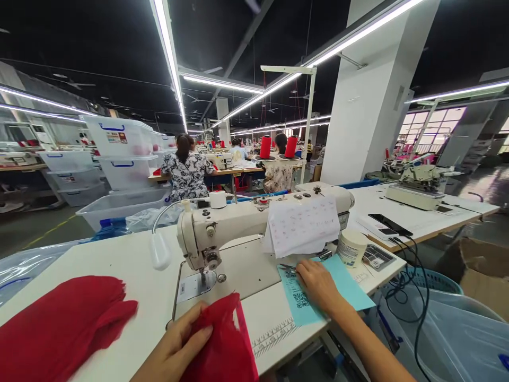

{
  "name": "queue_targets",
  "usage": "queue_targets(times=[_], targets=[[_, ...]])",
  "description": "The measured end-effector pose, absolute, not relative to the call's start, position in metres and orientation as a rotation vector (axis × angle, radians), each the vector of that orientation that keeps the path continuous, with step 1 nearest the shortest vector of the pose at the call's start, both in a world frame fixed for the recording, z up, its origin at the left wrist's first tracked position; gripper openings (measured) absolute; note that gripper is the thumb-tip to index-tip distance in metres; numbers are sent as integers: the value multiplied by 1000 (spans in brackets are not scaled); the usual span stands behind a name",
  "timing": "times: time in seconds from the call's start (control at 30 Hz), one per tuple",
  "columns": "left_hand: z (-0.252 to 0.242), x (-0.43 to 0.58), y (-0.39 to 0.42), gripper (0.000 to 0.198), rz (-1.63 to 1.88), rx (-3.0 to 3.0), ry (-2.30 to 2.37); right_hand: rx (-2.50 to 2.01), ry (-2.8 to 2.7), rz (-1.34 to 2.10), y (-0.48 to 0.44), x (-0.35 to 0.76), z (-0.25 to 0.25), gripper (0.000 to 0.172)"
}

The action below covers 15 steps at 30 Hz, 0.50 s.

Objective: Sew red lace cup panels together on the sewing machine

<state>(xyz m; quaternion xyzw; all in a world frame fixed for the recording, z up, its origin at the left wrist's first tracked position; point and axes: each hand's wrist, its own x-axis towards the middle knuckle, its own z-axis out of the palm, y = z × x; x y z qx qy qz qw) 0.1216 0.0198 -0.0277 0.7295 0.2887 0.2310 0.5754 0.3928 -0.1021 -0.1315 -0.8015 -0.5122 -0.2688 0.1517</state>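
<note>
Head view is showing the left hand gripping a red cloth piece at the near table edge, thumb lying on top of the fabric. The right hand is resting on a blue paper sheet, fingertips touching small scissors but not clasping them. Behind both hands is standing the sewing machine; a red fabric stack is lying far left on the white table.

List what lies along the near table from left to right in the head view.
Red fabric pile → left hand gripping a red fabric piece → sewing machine → right hand resting on a blue paper sheet → white tub → black phone.
</note>
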Motion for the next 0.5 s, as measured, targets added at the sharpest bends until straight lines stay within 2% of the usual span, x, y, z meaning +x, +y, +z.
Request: queue_targets(times=[0.13, 0.3, 0.43, 0.5], targets=[[-28, 119, 12, 31, 518, 1656, 610, -2296, -1634, -619, -41, 361, -108, 19], [-26, 115, 9, 23, 519, 1658, 527, -2296, -1549, -463, 20, 353, -92, 25], [-24, 112, 18, 20, 471, 1759, 535, -2180, -1520, -258, 21, 349, -88, 19], [-25, 113, 23, 19, 468, 1788, 505, -2074, -1572, -136, 4, 342, -85, 23]])
